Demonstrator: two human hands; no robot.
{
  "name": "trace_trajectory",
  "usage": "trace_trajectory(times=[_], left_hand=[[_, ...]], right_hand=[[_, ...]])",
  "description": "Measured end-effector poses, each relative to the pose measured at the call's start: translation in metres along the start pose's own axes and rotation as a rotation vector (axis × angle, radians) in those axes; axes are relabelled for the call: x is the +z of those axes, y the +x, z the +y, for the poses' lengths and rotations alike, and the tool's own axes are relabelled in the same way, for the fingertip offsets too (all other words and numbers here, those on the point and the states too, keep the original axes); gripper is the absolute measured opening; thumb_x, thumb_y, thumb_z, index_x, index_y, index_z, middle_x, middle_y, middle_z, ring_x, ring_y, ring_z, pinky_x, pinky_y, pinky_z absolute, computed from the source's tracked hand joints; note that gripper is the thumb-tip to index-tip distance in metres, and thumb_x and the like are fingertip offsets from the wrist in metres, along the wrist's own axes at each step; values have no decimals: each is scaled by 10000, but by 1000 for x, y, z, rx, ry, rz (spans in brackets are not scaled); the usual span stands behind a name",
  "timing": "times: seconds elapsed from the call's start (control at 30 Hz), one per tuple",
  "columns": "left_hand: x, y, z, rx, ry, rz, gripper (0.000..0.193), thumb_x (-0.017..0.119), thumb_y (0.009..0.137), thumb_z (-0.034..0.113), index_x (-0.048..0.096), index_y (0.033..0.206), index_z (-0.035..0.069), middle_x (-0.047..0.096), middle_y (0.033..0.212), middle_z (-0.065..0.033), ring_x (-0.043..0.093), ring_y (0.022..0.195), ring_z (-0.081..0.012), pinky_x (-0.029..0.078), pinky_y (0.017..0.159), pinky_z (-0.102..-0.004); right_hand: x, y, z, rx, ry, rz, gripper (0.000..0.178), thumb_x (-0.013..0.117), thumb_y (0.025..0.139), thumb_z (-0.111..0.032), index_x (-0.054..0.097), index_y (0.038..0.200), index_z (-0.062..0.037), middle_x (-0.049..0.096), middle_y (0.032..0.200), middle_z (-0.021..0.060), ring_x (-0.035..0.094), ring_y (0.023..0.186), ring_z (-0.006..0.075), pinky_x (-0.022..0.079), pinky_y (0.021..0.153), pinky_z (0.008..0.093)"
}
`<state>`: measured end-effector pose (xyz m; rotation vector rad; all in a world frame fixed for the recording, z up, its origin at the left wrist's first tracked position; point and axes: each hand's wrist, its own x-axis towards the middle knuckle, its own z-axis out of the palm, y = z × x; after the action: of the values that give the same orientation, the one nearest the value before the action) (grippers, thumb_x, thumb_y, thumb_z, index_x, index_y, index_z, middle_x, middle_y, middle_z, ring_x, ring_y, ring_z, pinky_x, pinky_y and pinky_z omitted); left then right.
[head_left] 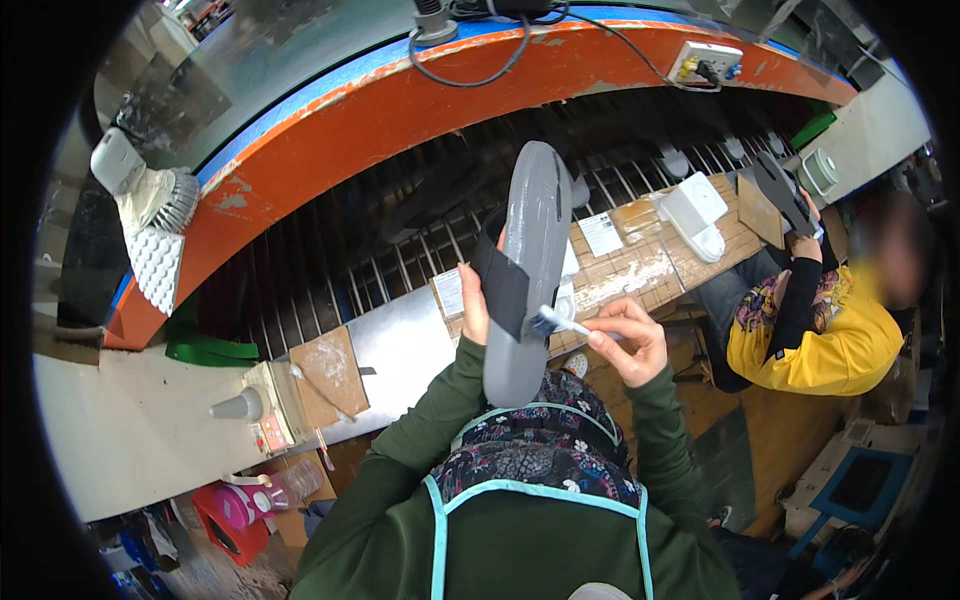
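My left hand point(474, 305) grips a grey slide sandal point(536, 225) by its side, thumb up next to the black strap point(503, 292). The sandal is raised in front of me, toe end away, and its upper grey face has a wet-looking shine. Between the thumb and fingers of my right hand point(636, 340) is a small brush point(566, 320) with a pale handle. Its dark bristles meet the sandal close to the strap's right edge. The left fingers are mostly hidden behind the sandal.
Beyond the bench strip runs a rack of metal rollers point(375, 265) carrying dark footwear, below an orange beam point(330, 118). A white container point(692, 212) stands to the right. Farther right, a co-worker in a yellow top point(815, 335) holds a dark sandal. A brown board point(328, 375) lies left.
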<state>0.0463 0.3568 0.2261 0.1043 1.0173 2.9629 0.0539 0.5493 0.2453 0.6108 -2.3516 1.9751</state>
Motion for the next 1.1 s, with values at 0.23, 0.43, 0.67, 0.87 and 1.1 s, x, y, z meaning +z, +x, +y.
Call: trace_trajectory(times=[0.23, 0.43, 0.67, 0.87, 1.1], left_hand=[[-16, 1, -11, 240, 469, 85, 756, 128, 966, 557, 268, 1430, -23, 443, 1361, -114, 461, 1122, -159, 345, 971, -267], [-14, -4, -10, 309, 701, 149, 722, 70, 988, 491, 375, 1388, -27, 610, 960, -59, 536, 811, -128, 416, 753, -236], [-12, -6, -2, 358, 822, 144, 662, 75, 999, 417, 424, 1369, -6, 599, 765, -32, 535, 704, -115, 418, 677, -242], [-12, -9, 2, 389, 870, 140, 629, 92, 1007, 375, 444, 1351, -16, 605, 748, -39, 542, 687, -123, 427, 677, -249], [-6, -4, 9, 479, 930, 138, 601, 107, 1012, 339, 459, 1339, -21, 632, 929, -107, 560, 806, -159, 424, 779, -260]], right_hand=[[22, -15, 7, 31, 0, 121, 168, 715, 785, -71, 719, 946, -24, 568, 845, 32, 501, 665, 74, 402, 549, 212], [26, 0, 8, -41, -167, 226, 170, 723, 776, -67, 728, 945, -53, 569, 837, 28, 480, 579, 65, 387, 482, 207], [23, 16, 0, -167, -509, 329, 221, 764, 731, -163, 742, 949, -139, 568, 857, -10, 462, 563, 80, 299, 722, 271], [21, 25, -3, -359, -652, 347, 253, 766, 705, -144, 744, 956, -164, 568, 853, -6, 485, 636, 107, 297, 740, 292], [15, 25, -7, -396, -678, 248, 255, 762, 702, -136, 746, 953, -179, 573, 842, -12, 469, 678, 117, 281, 725, 296]])
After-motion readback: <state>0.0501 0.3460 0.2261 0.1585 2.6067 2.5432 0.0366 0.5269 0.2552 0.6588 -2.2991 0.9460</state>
